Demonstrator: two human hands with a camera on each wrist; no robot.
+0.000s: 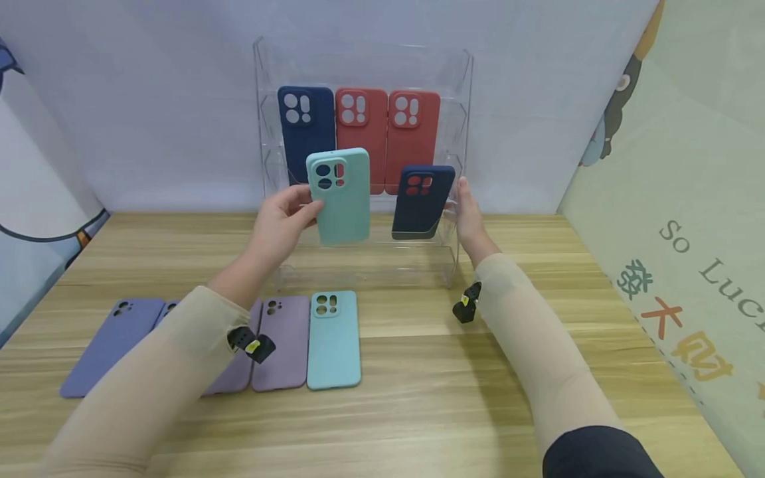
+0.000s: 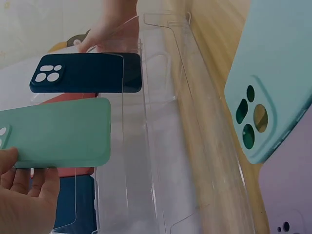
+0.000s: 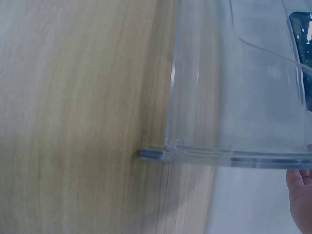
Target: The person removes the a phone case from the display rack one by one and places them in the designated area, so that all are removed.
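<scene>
Left hand [image 1: 283, 219]: pinched the left edge of a mint phone case [image 1: 343, 206], thumb on the camera side, other fingers behind.
Right hand [image 1: 472, 222]: lay at the right side of the clear stand [image 1: 364, 63], with straight fingers up along its side panel; how firmly they pressed could not be told.
Held case: stood nearly upright in front of the stand's upper row, camera holes at the top; whether its bottom edge touched the stand could not be told.
Lower tier: carried a front navy case [image 1: 421, 209] near the right hand, leaning, to the right of the held case and apart from it.
Upper row: ran, left to right, a rear navy case [image 1: 311, 143], a left red case [image 1: 364, 136] and a right red case [image 1: 415, 143], side by side; the mint one partly covered the first two.
Wooden table [image 1: 418, 398]: bore the stand and, to the left in front of it, a row of cases, with a blue-violet case [image 1: 113, 348] at its left end, a mauve case [image 1: 283, 348] further right and a light-blue case [image 1: 335, 348] at its right end; the left sleeve [image 1: 155, 372] hid part of the row.
</scene>
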